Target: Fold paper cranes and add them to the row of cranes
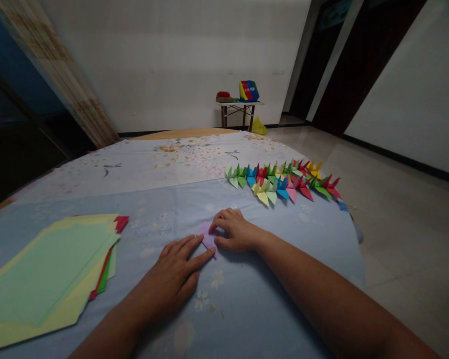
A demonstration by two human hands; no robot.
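Note:
A small purple piece of folded paper lies on the blue flowered cloth in front of me, its lower tip pointing toward me. My left hand lies palm down at its left, fingers stretched out, with the index fingertip and thumb touching the paper's left and lower edges. From the right, my right hand curls over the paper's right side, thumb and fingertips closed in on it. Part of the paper is hidden under these fingers, so its exact fold cannot be made out.
Rows of colourful folded paper cranes stand at the table's right. On the left lies a stack of coloured paper sheets, pale green on top. Beyond the table's far edge, a small side table holds a multicoloured box.

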